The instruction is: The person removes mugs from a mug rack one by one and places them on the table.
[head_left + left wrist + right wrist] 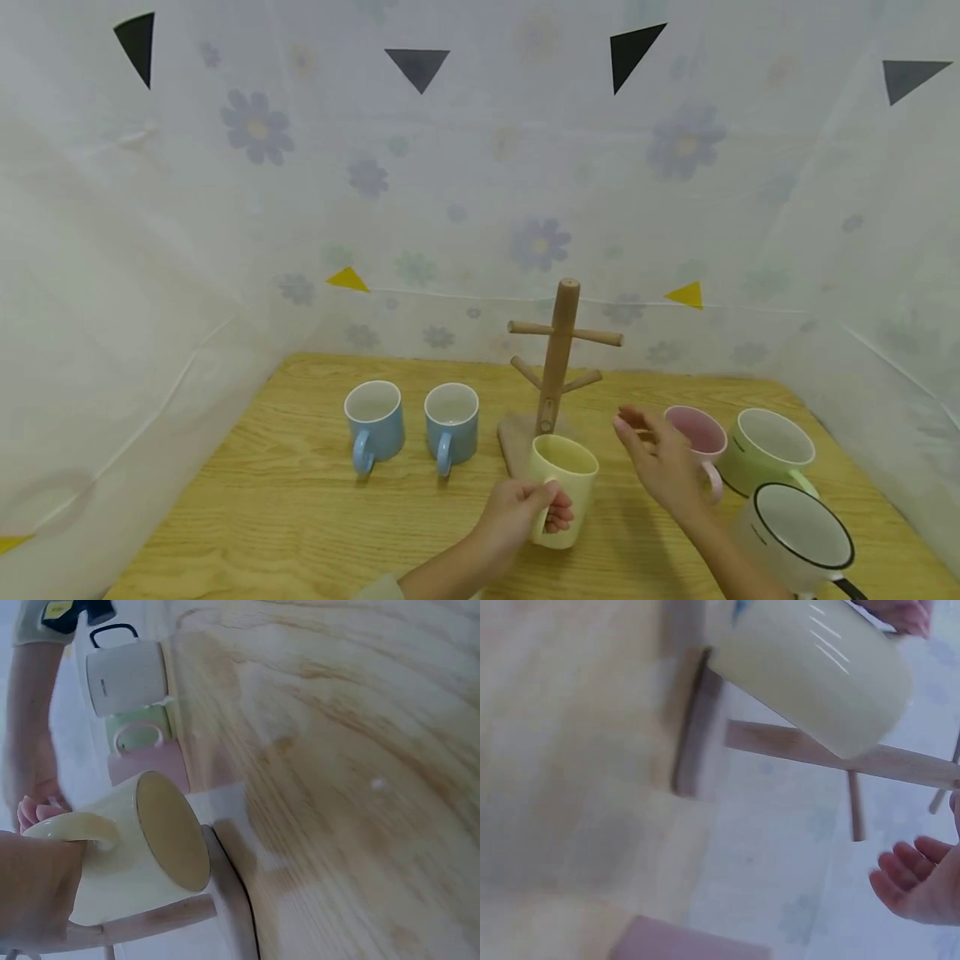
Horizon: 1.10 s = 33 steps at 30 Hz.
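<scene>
My left hand (525, 508) grips the handle of a pale yellow mug (573, 492), which it holds up off the table in front of the wooden mug tree (558, 350). The mug's mouth faces up in the head view, and its underside (174, 832) shows in the left wrist view. To the right of that mug, my right hand (660, 458) hovers with loosely bent fingers and nothing in them. Behind it is a pink mug (697, 433), partly covered by the hand. The mug tree's bare pegs stick out to both sides, and the yellow mug hides part of its base.
Two blue mugs (378, 425) (452, 429) stand left of the tree, handles toward me. At the right are a green mug (772, 450) and a white mug with a black rim (795, 533), close together. A flowered curtain (450, 167) surrounds the wooden table (300, 517).
</scene>
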### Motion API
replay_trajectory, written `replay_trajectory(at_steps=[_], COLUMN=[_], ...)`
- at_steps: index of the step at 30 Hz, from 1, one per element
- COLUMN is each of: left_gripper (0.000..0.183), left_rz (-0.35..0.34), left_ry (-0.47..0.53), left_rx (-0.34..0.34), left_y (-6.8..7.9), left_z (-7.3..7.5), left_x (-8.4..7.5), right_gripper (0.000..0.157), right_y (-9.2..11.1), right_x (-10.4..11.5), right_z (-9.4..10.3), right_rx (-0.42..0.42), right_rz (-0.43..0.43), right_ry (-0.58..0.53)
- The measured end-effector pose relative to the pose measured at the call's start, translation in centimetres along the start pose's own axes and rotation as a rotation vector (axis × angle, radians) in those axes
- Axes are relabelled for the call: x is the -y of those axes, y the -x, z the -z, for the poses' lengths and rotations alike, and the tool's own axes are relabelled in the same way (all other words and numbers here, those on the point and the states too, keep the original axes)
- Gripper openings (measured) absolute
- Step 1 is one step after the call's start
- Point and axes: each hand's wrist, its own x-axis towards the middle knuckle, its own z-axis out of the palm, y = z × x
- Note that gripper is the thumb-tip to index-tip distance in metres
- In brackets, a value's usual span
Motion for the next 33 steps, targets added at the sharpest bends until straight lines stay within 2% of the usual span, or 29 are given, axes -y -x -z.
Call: replay_trajectory(at_steps=[3, 6, 9, 11, 16, 27, 33], left_gripper=[0.037, 0.038, 0.038, 0.038, 0.039, 0.046, 0.049], left_rz=[-0.013, -0.023, -0.023, -0.022, -0.018, -0.040, -0.089], left_ry=[0.001, -0.001, -0.003, -0.008, -0.026, -0.015, -0.020], left_rx=[0.012, 0.025, 0.021, 0.017, 0.008, 0.021, 0.015], left_y=[0.3, 0.6, 0.8, 0.9, 1.5, 3.6, 4.8], left_z=[0.6, 1.2, 1.8, 2.2, 3.2, 6.4, 8.2], left_x=[0.1, 0.2, 0.3, 0.4, 0.4, 0.2, 0.2], right_gripper=[0.032, 0.040, 0.052, 0.056, 0.054, 0.047, 0.042], right_y=[-1.5, -3.1, -4.7, -5.6, -7.0, -8.0, -8.2], right_x=[0.9, 1.9, 2.8, 3.3, 3.9, 3.8, 3.5], right_z=[0.4, 0.7, 1.0, 1.1, 1.1, 0.7, 0.9], right_rx=[-0.178, -0.285, -0.360, -0.395, -0.395, -0.397, -0.384], right_rz=[0.204, 0.396, 0.520, 0.574, 0.622, 0.667, 0.677], right_ry=[0.134, 0.234, 0.333, 0.403, 0.514, 0.578, 0.615])
